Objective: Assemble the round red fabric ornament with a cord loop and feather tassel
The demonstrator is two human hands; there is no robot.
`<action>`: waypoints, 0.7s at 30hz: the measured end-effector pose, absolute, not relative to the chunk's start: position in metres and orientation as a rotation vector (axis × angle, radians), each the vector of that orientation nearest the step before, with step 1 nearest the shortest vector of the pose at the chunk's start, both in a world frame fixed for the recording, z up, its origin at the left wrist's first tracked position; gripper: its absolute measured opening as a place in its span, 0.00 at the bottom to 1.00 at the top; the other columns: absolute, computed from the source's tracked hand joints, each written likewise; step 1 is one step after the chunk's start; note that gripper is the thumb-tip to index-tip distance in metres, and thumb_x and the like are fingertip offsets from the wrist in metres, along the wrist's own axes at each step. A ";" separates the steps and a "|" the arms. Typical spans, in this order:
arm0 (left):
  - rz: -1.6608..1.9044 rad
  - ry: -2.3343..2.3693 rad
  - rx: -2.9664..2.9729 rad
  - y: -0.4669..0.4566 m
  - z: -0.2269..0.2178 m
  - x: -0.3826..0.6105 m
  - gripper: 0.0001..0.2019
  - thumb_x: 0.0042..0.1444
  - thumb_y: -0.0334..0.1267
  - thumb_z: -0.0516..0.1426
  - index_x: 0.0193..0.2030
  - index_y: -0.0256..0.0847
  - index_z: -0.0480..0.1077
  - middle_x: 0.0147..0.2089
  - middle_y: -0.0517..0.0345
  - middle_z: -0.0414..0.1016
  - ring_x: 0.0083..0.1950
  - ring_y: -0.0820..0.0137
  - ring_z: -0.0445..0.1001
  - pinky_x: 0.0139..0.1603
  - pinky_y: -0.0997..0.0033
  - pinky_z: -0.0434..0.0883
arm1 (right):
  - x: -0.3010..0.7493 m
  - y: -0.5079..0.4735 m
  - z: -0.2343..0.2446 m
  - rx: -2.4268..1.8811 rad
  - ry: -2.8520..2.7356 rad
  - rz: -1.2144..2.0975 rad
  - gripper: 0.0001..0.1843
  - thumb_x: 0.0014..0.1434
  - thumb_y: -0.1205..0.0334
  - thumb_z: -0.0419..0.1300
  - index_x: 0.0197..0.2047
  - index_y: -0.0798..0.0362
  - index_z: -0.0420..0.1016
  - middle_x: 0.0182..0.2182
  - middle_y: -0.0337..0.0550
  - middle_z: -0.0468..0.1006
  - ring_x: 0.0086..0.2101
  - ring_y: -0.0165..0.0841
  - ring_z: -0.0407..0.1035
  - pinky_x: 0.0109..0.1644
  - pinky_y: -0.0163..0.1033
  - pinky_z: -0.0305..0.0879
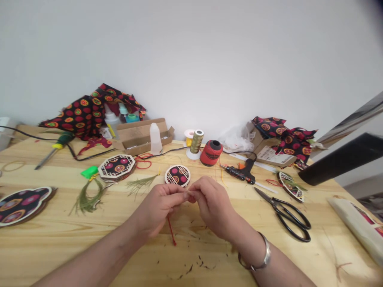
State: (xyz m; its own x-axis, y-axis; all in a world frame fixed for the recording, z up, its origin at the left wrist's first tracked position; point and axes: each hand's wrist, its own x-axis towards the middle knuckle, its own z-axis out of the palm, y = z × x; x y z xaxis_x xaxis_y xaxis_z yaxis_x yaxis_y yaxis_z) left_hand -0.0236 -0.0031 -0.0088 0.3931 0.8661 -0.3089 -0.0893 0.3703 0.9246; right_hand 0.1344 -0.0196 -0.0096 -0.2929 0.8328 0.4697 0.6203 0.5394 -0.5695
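My left hand (163,203) and my right hand (209,205) meet at the middle of the table, their thumbs and fingertips pinched close together. A red cord (171,230) hangs below my left hand, its knotted end near the tabletop. The part between the fingertips is mostly hidden, with a bit of red showing there. Just beyond the fingers lies a round ornament (177,175) with a pale lattice frame over dark patterned fabric. Whether the cord is tied to it cannot be seen. A silver bracelet (265,255) circles my right wrist.
Black scissors (289,215) and a glue gun (242,172) lie right. Thread spools (211,153), a small bottle (155,138) and an open cardboard box (134,137) stand behind. An octagonal ornament (117,167), green tassel (88,195) and screwdriver (54,149) lie left. Dark scraps dot the front.
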 end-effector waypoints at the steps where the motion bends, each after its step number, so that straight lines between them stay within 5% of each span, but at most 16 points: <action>1: 0.752 0.980 1.021 -0.003 -0.009 -0.024 0.10 0.43 0.41 0.63 0.25 0.34 0.76 0.19 0.65 0.62 0.20 0.81 0.45 0.21 0.74 0.42 | 0.134 -0.020 -0.011 -1.163 -2.063 0.310 0.09 0.58 0.75 0.50 0.30 0.55 0.67 0.26 0.42 0.71 0.29 0.30 0.63 0.33 0.35 0.58; 9: 0.883 1.107 1.598 -0.010 0.003 -0.023 0.08 0.50 0.39 0.58 0.25 0.39 0.74 0.25 0.61 0.69 0.30 0.71 0.64 0.34 0.72 0.60 | 0.135 -0.022 -0.007 -1.245 -2.031 0.364 0.07 0.59 0.71 0.50 0.31 0.55 0.66 0.26 0.41 0.70 0.27 0.30 0.62 0.31 0.35 0.58; 14: 0.738 1.055 1.370 -0.007 -0.003 -0.026 0.10 0.52 0.42 0.56 0.31 0.40 0.75 0.19 0.67 0.58 0.22 0.77 0.51 0.24 0.74 0.50 | 0.135 -0.020 -0.002 -1.275 -1.787 0.809 0.07 0.58 0.69 0.52 0.29 0.53 0.66 0.25 0.37 0.72 0.27 0.28 0.65 0.31 0.32 0.60; 21: 0.732 0.909 1.291 -0.006 -0.010 -0.026 0.08 0.55 0.40 0.55 0.32 0.39 0.71 0.26 0.65 0.62 0.24 0.78 0.51 0.24 0.74 0.49 | 0.134 -0.018 -0.004 -1.151 -1.645 1.069 0.06 0.58 0.65 0.54 0.29 0.53 0.66 0.25 0.36 0.72 0.28 0.27 0.65 0.34 0.33 0.62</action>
